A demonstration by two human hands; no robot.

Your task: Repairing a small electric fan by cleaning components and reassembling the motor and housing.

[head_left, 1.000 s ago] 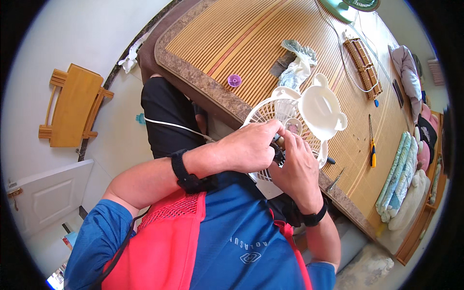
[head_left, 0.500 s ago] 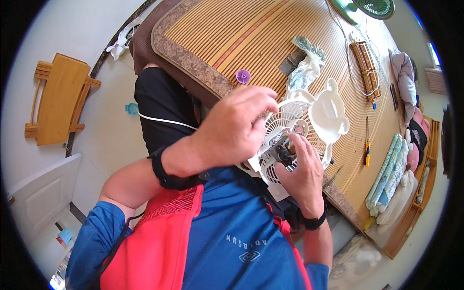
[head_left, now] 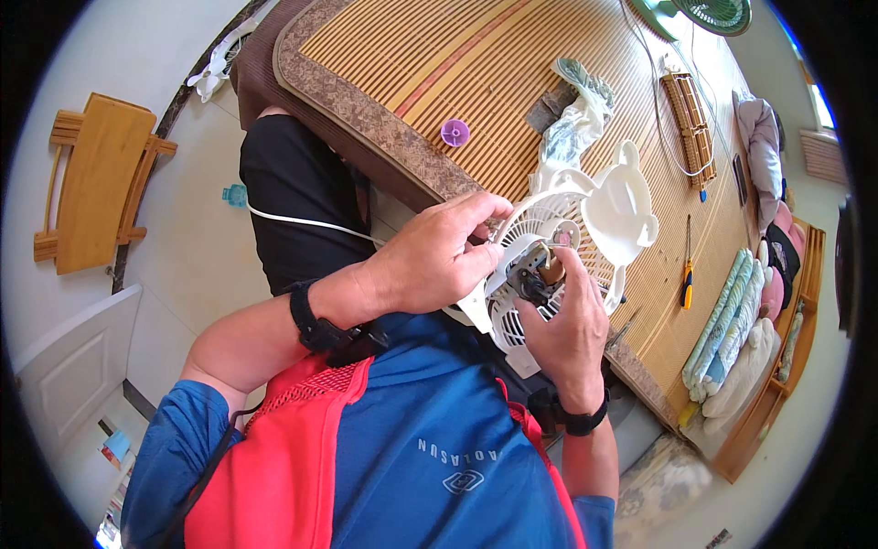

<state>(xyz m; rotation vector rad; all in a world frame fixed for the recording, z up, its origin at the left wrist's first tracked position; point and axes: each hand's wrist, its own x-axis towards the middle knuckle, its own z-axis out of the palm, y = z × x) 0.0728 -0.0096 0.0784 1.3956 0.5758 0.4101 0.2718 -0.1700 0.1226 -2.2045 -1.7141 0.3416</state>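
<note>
A white plastic fan housing with slatted walls sits tilted over my lap at the bed's edge. Inside it is a small electric motor with dark and brass-coloured parts. My left hand pinches the housing's near-left rim between thumb and fingers. With its thumb and fingers curled around the motor, my right hand grips it from the right; the fingertips partly hide it. A white bear-shaped cover adjoins the housing's far side. From the left, a white cord runs under my left hand.
On the slatted bamboo mat lie a purple round cap, a crumpled clear plastic bag, a yellow-and-black screwdriver and a bamboo roll. A green fan stands at the far right. A wooden stool is at left.
My left hand has come down from above the housing onto its rim, fingers closing. The motor shows more, tilted up beside my right fingers. The view has shifted slightly.
</note>
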